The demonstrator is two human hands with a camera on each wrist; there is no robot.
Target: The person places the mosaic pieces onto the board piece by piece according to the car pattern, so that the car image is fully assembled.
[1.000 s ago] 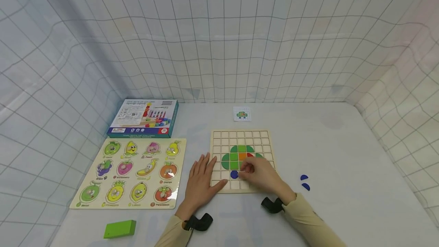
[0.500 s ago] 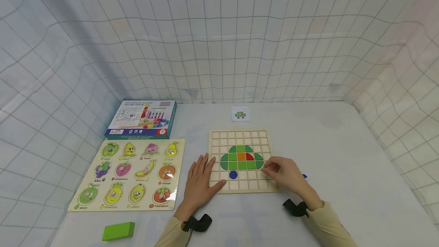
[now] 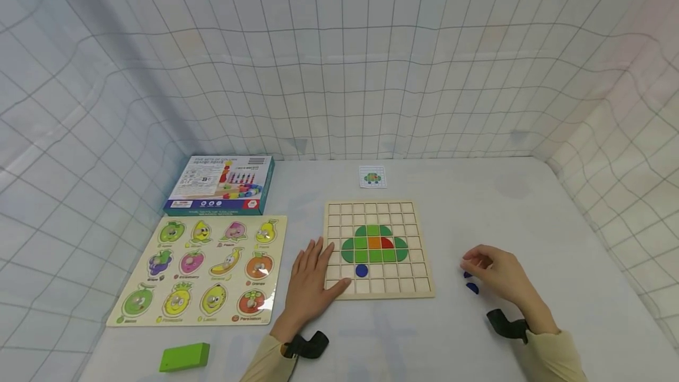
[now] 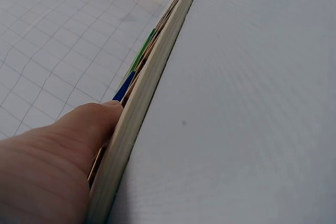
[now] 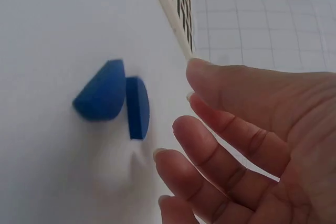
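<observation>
Overhead, head view: left hand (image 3: 313, 285) flat, fingers straight, pressing lower-left corner of wooden grid board (image 3: 379, 249) on counter (image 3: 509, 205); green, orange and red tiles seated, blue disc (image 3: 361, 270) in lower row. Right hand (image 3: 495, 276) right of board, fingers loosely curled, holding nothing, just above two blue semicircle pieces (image 3: 470, 282). Fruit peg puzzle (image 3: 204, 270), toy box (image 3: 221, 184), green block (image 3: 184, 356), pattern card (image 3: 372, 177) elsewhere on counter.

Left wrist view: thumb (image 4: 79, 129) against board edge (image 4: 142, 108).

Right wrist view: fingers (image 5: 210, 145) spread, not yet touching the pieces (image 5: 113, 100); one leaning on edge against the other.

Risk: thin, smooth pieces stacked close; pinch could nudge both, or the tilted one could slip flat.
</observation>
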